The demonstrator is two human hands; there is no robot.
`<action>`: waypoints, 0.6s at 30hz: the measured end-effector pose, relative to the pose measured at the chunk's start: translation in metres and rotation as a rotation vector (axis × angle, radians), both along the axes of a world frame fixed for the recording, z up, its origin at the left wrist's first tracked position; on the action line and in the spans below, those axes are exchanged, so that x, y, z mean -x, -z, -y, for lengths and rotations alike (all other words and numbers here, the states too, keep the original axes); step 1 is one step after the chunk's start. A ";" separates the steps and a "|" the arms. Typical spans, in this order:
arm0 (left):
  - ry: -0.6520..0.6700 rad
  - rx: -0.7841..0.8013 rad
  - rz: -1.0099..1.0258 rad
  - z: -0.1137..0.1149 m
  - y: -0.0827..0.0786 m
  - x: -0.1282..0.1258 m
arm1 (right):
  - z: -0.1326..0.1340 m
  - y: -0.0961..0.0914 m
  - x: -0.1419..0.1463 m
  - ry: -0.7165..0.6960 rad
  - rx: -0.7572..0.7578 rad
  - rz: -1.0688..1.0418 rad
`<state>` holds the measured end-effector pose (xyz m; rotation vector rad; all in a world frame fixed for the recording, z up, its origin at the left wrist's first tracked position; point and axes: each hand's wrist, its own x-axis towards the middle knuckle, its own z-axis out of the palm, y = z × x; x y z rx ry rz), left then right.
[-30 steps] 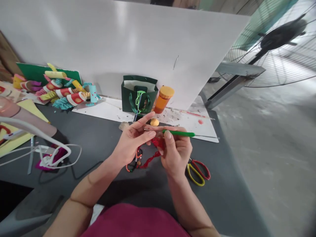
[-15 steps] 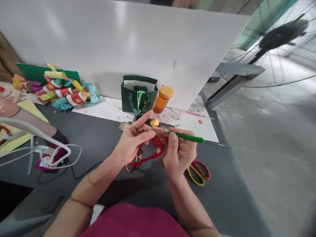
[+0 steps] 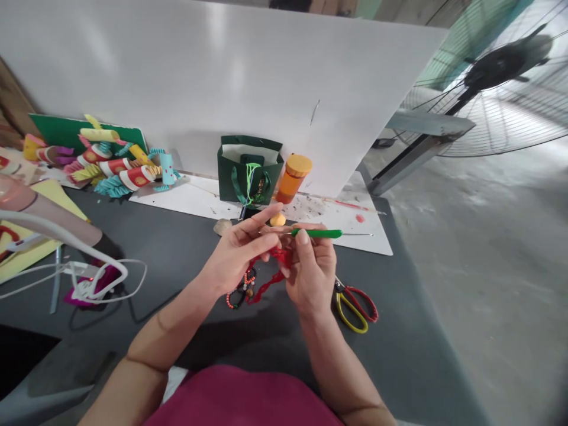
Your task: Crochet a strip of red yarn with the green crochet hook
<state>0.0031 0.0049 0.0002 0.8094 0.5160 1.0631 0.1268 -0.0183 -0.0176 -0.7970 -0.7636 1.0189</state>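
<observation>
Just in front of the one green paper bag (image 3: 249, 171), two hands meet above the dark table (image 3: 177, 254). The right hand (image 3: 313, 272) is closed around one crochet hook (image 3: 317, 233), with thumb and fingers pinching its green handle. The bare metal shank sticks out to the right, away from the bag, and the working end points left at the other hand. The left hand (image 3: 235, 251) grips one piece of red crochet work (image 3: 280, 255) at its fingertips, its forefinger stretched out straight toward the bag. From that grip a single red chain hangs down on the side away from the bag. Its end lies on the table beside one string of beads (image 3: 239, 291), which is partly under the left hand. One pair of scissors (image 3: 356, 303), with one red loop and one yellow, lies in front of the bag and to its right, just beside the right wrist. One orange bottle (image 3: 293, 177) stands just beside the bag's right side. One small yellow ball (image 3: 277, 219) sits between the bag and the hands, and one pale pebble (image 3: 222, 225) lies near the bag's front left corner. The bag stands on one white sheet (image 3: 177, 201) with one white board (image 3: 222, 77) upright behind it. Well to the bag's left lies a heap of paper-roll crafts (image 3: 128, 168), perhaps six or seven, though they are too tangled to count surely. Far to its right stands one fan (image 3: 501, 83).
</observation>
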 end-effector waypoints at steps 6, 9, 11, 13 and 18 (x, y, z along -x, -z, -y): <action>-0.040 -0.030 -0.052 0.002 -0.002 0.000 | -0.005 0.009 -0.005 0.121 -0.080 0.101; -0.134 -0.066 -0.123 0.005 0.002 -0.002 | -0.004 0.010 -0.009 0.183 -0.192 0.289; -0.190 -0.092 -0.143 0.007 0.003 -0.004 | -0.002 0.011 -0.009 0.258 -0.370 0.481; -0.200 -0.102 -0.146 0.009 0.004 -0.005 | -0.001 0.012 -0.007 0.333 -0.497 0.586; -0.098 -0.080 -0.102 0.008 0.005 -0.003 | -0.003 0.011 -0.002 0.281 -0.338 0.320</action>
